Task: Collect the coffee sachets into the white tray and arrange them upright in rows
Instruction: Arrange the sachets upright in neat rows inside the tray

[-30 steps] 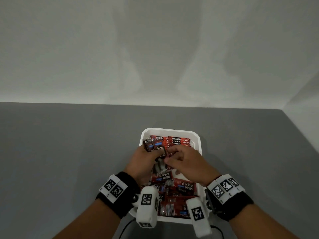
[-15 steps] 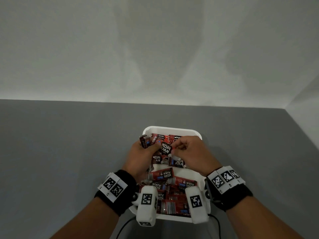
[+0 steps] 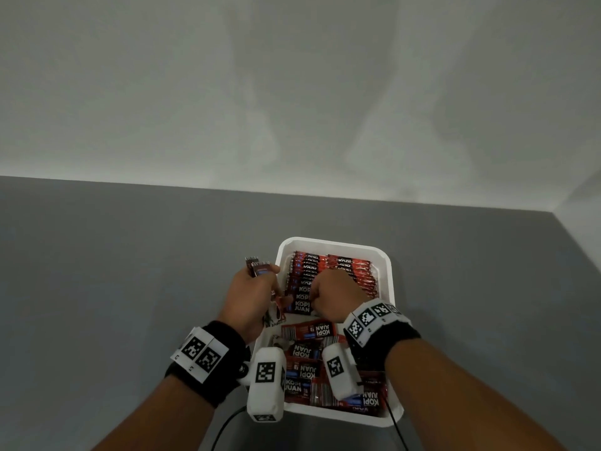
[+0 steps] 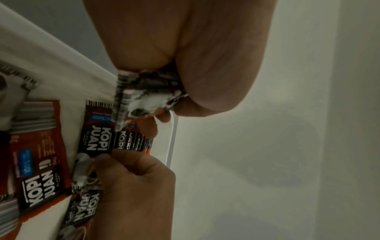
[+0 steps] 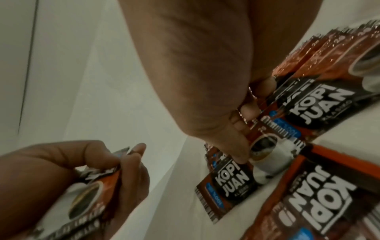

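The left hand (image 3: 248, 296) grips a bundle of sachets (image 3: 258, 267) just outside the tray's (image 3: 392, 289) left rim; the right hand (image 3: 335, 296) pinches the front sachet (image 3: 300, 305) of the upright rows (image 3: 328, 270) at the far end, loose sachets (image 3: 307, 353) flat nearer

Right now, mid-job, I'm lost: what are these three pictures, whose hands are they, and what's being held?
No machine: a person's bare hands, with cameras on the head and on each wrist. The head view looks down at a grey table and a white tray. Upright sachet rows fill the tray's far end; loose sachets lie flat nearer. The left hand grips a small bundle of sachets beside the tray's left rim. The right hand pinches a sachet at the front of the rows.
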### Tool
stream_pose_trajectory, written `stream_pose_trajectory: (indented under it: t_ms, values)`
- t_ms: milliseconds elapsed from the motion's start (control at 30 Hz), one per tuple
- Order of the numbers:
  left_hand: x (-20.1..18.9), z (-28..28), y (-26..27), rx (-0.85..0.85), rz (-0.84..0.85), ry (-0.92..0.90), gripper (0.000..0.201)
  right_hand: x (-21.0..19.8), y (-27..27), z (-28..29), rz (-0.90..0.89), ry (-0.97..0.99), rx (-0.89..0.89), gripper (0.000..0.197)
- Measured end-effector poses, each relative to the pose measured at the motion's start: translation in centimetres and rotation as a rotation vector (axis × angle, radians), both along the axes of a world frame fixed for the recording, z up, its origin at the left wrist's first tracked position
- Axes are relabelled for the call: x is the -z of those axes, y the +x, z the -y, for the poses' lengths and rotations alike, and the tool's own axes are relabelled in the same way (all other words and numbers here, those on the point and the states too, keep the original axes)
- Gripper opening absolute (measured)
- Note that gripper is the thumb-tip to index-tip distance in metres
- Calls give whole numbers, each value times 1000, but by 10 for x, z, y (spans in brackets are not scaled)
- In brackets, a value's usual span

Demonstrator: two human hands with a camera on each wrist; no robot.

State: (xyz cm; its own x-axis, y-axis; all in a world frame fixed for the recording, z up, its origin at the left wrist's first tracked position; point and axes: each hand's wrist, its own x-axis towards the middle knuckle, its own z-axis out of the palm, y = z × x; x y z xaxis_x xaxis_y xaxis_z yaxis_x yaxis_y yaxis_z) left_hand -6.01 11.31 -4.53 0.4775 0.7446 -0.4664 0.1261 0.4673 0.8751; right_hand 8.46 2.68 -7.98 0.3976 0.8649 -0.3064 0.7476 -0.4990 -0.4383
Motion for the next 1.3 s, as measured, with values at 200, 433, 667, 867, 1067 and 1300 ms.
stream_pose_trajectory:
  t_ms: [200, 433, 667, 867, 1067, 1300]
  values:
    - [5, 2, -1, 34, 11, 42, 24, 8, -1, -1, 107, 4, -31, 16]
    - [7, 8, 3, 76, 64, 90, 8, -18, 3, 13, -233, 257, 217, 11]
    - [0, 22, 23, 77, 149, 93, 19, -43, -5, 44, -648, 433, 387, 20]
    - [-7, 24, 32, 74, 252, -1, 21, -52, -1, 53, -760, 483, 434, 15]
    - [-6, 23, 35, 125, 281, -1, 20, -51, -5, 50, -610, 510, 401, 19]
    - [1, 18, 21, 226, 129, 226, 7, -53, 15, 55, -413, 423, 348, 14]
